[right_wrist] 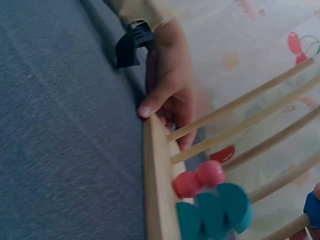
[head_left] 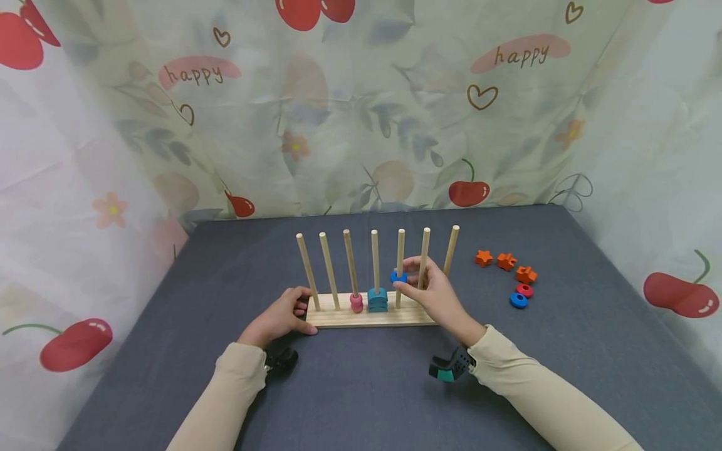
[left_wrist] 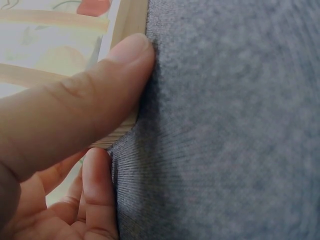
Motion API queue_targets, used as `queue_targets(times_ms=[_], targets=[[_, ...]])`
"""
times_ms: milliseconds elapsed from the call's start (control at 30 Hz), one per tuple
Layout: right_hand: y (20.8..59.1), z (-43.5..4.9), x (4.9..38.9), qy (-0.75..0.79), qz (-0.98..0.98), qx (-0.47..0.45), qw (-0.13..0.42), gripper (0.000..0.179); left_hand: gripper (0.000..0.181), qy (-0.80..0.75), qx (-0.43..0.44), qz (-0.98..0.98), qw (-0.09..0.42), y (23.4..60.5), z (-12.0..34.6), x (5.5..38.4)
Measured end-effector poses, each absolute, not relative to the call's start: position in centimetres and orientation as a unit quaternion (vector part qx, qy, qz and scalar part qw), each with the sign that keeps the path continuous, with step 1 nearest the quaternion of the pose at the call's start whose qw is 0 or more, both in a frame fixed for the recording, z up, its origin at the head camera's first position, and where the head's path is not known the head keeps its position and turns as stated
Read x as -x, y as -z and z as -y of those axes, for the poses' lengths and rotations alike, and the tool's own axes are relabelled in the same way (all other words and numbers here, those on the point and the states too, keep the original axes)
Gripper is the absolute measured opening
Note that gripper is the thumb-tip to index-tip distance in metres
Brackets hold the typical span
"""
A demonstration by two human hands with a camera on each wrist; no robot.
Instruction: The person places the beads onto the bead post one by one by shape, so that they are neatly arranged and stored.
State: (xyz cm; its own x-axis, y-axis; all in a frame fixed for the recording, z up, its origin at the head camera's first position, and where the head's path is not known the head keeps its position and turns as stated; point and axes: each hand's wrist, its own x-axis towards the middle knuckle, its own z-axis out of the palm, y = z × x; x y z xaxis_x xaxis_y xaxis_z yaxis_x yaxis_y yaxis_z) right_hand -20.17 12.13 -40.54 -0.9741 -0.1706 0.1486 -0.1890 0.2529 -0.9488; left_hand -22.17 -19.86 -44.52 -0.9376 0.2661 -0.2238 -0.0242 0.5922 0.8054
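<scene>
A wooden peg board (head_left: pixel 350 319) with a row of several upright pegs lies on the table. At its left end, my left hand (head_left: pixel 284 313) grips the corner, the thumb (left_wrist: pixel 120 65) along the front side and the fingers round the end. My right hand (head_left: pixel 431 291) pinches a blue ring (head_left: pixel 398 277) threaded on the fifth peg from the left, above the base. Part of that blue ring (right_wrist: pixel 313 207) shows at the right wrist view's edge. Pink beads (head_left: pixel 356 303) sit on the third peg, and several stacked teal pieces (head_left: pixel 377 300) on the fourth.
Right of the board lie several orange star-shaped pieces (head_left: pixel 506 261), a red ring (head_left: pixel 524 290) and another blue ring (head_left: pixel 519 300). The dark grey table (head_left: pixel 361 401) is backed and flanked by printed curtains (head_left: pixel 361 94).
</scene>
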Motion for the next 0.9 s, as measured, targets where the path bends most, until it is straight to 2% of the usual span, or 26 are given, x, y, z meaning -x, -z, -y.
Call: queue_targets(times_ms=[400, 900], targets=[[43.9, -12.2, 20.3, -0.565, 0.82, -0.091, -0.017, 0.041, 0.077, -0.447, -0.069, -0.877, 0.165, 44.5, 19.8, 22.1], [45.1, -12.1, 20.2, -0.546, 0.832, -0.092, -0.017, 0.036, 0.077, -0.446, -0.07, -0.877, 0.166, 44.4, 19.9, 22.1]])
